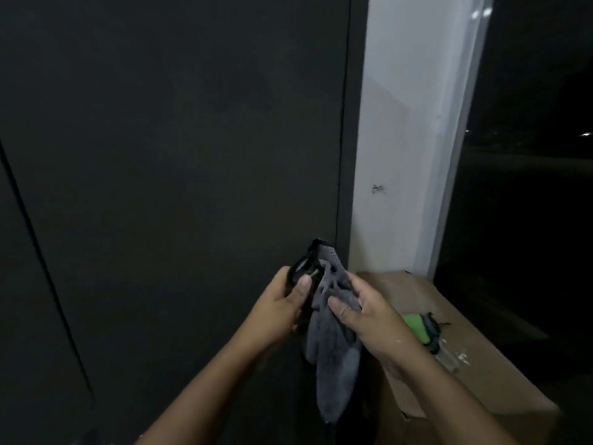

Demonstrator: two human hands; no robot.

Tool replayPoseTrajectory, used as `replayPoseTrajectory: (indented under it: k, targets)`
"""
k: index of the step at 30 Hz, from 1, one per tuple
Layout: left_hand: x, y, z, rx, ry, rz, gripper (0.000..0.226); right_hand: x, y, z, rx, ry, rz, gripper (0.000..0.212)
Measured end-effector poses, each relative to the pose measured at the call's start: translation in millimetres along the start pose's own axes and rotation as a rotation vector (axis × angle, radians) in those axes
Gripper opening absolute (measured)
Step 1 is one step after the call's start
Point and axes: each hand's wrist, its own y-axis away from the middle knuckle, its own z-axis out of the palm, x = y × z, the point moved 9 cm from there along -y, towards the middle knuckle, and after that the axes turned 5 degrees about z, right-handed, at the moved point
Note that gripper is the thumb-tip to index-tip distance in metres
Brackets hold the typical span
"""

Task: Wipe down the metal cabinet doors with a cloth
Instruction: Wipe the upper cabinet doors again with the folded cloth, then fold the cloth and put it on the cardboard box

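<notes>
A dark metal cabinet door (pixel 179 155) fills the left and middle of the head view, with a vertical seam near its right edge. In front of its lower right part I hold a grey cloth (pixel 333 358) with a black edge; it hangs down between my hands. My left hand (pixel 282 309) grips the cloth's black upper edge, thumb on top. My right hand (pixel 369 319) pinches the grey folds just to the right. The cloth is close to the door, and I cannot tell whether it touches.
A white wall column (pixel 407 139) stands right of the cabinet. Beside it is a dark window (pixel 529 187). A cardboard box (pixel 481 364) sits at the lower right, and a green and grey object (pixel 417 326) lies on it.
</notes>
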Motion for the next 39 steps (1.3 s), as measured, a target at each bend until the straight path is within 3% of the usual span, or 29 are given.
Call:
replayPoseTrajectory:
  k: [2, 5, 9, 11, 13, 17, 20, 24, 30, 35, 38, 39]
  targets:
    - [-2, -5, 5, 0.000, 0.046, -0.018, 0.023, 3, 7, -11, 0.021, 0.022, 0.050, 0.031]
    - [-7, -8, 25, -0.127, 0.124, -0.107, 0.026, 3, 15, -29, 0.102, 0.149, 0.103, 0.024]
    - [-21, -9, 44, -0.286, 0.164, -0.198, 0.064, 3, 24, -53, 0.207, 0.158, 0.120, 0.024]
    - [-35, -11, 49, -0.298, 0.155, -0.257, 0.071, 0, 30, -61, 0.237, 0.138, 0.090, 0.026]
    - [-50, -12, 53, -0.304, 0.117, -0.307, 0.068, 1, 37, -64, 0.246, 0.119, 0.091, 0.029]
    - [-66, -10, 68, -0.376, 0.092, -0.283, 0.032, 20, 52, -74, 0.301, 0.043, 0.205, 0.037]
    - [-73, -7, 74, -0.375, 0.166, -0.282, 0.023, 33, 65, -87, 0.341, -0.032, 0.304, 0.048]
    - [-69, -14, 78, -0.316, 0.259, -0.268, 0.022, 38, 81, -110, 0.355, -0.009, 0.390, 0.039]
    - [-57, -29, 84, -0.275, 0.212, -0.223, 0.021, 41, 91, -157, 0.479, 0.025, 0.458, 0.056]
    - [-52, -22, 108, -0.491, 0.278, -0.297, 0.029, 45, 97, -173, 0.553, 0.071, 0.480, 0.051]
    - [-53, -15, 123, -0.617, 0.286, -0.292, 0.056, 44, 99, -172, 0.486, 0.101, 0.461, 0.062]
    - [-57, -17, 124, -0.600, 0.256, -0.287, 0.056, 42, 100, -170, 0.445, 0.131, 0.444, 0.071]
